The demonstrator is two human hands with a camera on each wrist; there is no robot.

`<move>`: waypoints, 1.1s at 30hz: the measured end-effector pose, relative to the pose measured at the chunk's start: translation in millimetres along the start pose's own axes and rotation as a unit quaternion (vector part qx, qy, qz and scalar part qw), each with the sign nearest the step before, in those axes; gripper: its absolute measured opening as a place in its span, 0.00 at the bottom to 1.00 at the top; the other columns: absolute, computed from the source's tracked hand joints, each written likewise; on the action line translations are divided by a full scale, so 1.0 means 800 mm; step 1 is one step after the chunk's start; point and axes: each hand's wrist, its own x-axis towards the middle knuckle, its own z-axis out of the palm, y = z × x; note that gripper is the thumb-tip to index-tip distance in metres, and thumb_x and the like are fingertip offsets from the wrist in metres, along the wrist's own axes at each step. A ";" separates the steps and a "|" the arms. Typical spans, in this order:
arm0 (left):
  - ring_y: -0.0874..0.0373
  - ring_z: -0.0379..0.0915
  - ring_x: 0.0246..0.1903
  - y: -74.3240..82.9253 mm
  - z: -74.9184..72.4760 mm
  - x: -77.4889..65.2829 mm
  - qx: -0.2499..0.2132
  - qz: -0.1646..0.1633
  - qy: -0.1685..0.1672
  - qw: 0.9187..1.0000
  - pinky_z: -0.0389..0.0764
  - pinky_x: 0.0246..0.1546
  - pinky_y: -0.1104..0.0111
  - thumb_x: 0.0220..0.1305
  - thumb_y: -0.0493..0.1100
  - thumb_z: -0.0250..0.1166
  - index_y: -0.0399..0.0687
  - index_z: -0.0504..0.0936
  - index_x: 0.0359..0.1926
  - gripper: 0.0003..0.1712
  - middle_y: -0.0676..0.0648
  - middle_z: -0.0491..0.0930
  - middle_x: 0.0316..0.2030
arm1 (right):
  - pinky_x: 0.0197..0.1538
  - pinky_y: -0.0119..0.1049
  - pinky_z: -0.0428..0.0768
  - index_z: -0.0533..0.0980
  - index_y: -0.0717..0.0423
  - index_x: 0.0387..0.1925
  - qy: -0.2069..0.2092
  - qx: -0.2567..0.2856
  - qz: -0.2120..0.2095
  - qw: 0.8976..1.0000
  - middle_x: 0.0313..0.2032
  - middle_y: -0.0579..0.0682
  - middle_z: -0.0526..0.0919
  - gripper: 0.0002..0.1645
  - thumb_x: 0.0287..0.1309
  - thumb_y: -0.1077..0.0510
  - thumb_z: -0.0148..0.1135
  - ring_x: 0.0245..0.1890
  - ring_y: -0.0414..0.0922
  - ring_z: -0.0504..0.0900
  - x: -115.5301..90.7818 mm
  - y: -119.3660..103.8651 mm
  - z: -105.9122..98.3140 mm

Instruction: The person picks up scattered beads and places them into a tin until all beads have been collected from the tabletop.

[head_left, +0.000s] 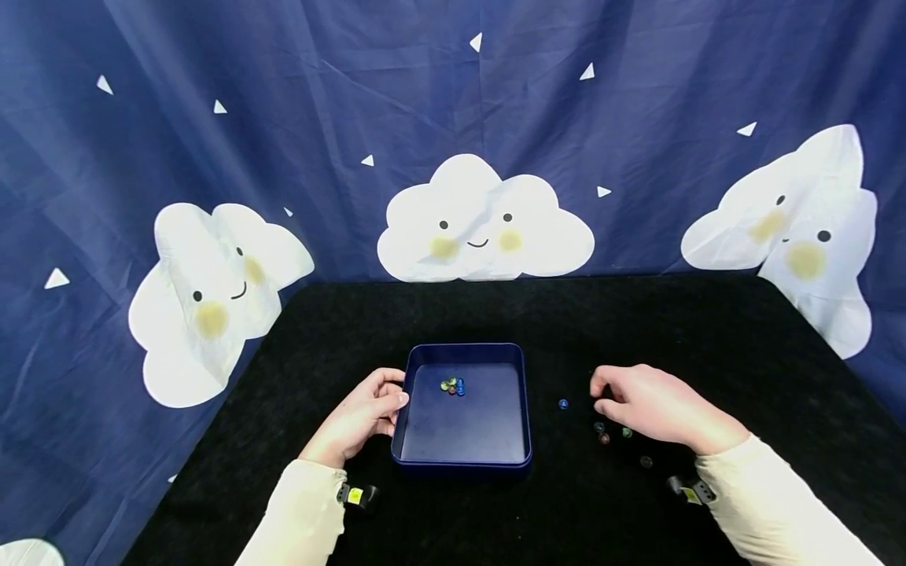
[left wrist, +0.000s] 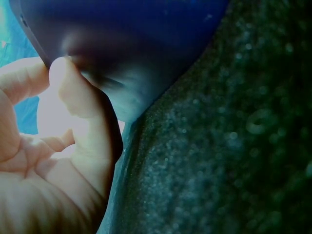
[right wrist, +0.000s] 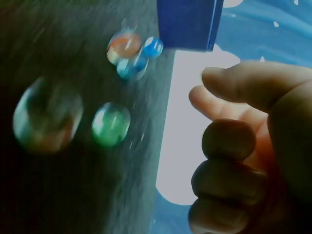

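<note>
My left hand (head_left: 361, 417) grips the left wall of a dark blue square tray (head_left: 527, 424); thumb and fingers pinch its rim in the left wrist view. Inside the tray, towards its back left, lies a small cluster of marbles (head_left: 453, 386), yellow-green, brownish and blue. To the right of the tray my right hand (head_left: 654, 405) hovers with bent fingers, and no marble shows between them. Below it on the cloth lie a green marble (right wrist: 111, 124), a larger-looking clear marble (right wrist: 48, 116) and an orange-brown marble (right wrist: 126, 45). A blue marble (head_left: 563, 404) sits between tray and hand.
Black cloth (head_left: 340, 322) covers the table. Behind it hangs a dark blue curtain (head_left: 325, 94) printed with white clouds. A small camera is strapped at each wrist, over cream sleeves (head_left: 300, 511).
</note>
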 end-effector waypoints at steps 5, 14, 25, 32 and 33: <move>0.58 0.72 0.27 -0.002 -0.001 0.002 -0.001 0.000 0.004 1.000 0.78 0.23 0.69 0.67 0.36 0.63 0.37 0.66 0.63 0.26 0.43 0.74 0.36 | 0.25 0.33 0.67 0.75 0.35 0.32 -0.043 -0.006 0.020 0.999 0.18 0.34 0.68 0.10 0.55 0.51 0.71 0.19 0.33 0.67 -0.016 0.015 -0.002; 0.58 0.72 0.27 -0.002 0.000 0.003 -0.001 0.001 -0.003 1.000 0.79 0.24 0.69 0.67 0.37 0.63 0.37 0.65 0.63 0.26 0.43 0.74 0.36 | 0.26 0.35 0.68 0.73 0.36 0.25 -0.066 -0.039 0.021 0.997 0.21 0.35 0.70 0.14 0.51 0.53 0.73 0.21 0.34 0.67 -0.023 0.021 0.002; 0.59 0.71 0.27 0.003 0.000 0.001 0.004 -0.003 -0.001 1.000 0.78 0.24 0.69 0.67 0.37 0.63 0.36 0.65 0.63 0.27 0.43 0.74 0.37 | 0.28 0.32 0.72 0.77 0.37 0.35 0.025 0.013 -0.035 0.999 0.16 0.29 0.68 0.08 0.62 0.55 0.68 0.16 0.28 0.71 0.002 -0.020 0.006; 0.59 0.71 0.27 0.003 0.002 0.001 0.003 0.000 -0.005 1.000 0.78 0.24 0.69 0.67 0.36 0.63 0.34 0.64 0.64 0.28 0.42 0.74 0.37 | 0.29 0.31 0.72 0.80 0.39 0.43 0.059 0.005 -0.095 0.994 0.18 0.30 0.63 0.09 0.65 0.57 0.66 0.17 0.28 0.65 0.024 -0.058 0.021; 0.59 0.72 0.27 0.003 0.002 0.001 0.002 0.000 -0.006 1.000 0.78 0.24 0.69 0.67 0.36 0.63 0.34 0.64 0.64 0.28 0.42 0.74 0.37 | 0.28 0.30 0.71 0.81 0.39 0.44 0.064 0.001 -0.100 0.993 0.18 0.30 0.63 0.09 0.65 0.58 0.66 0.18 0.29 0.64 0.027 -0.062 0.023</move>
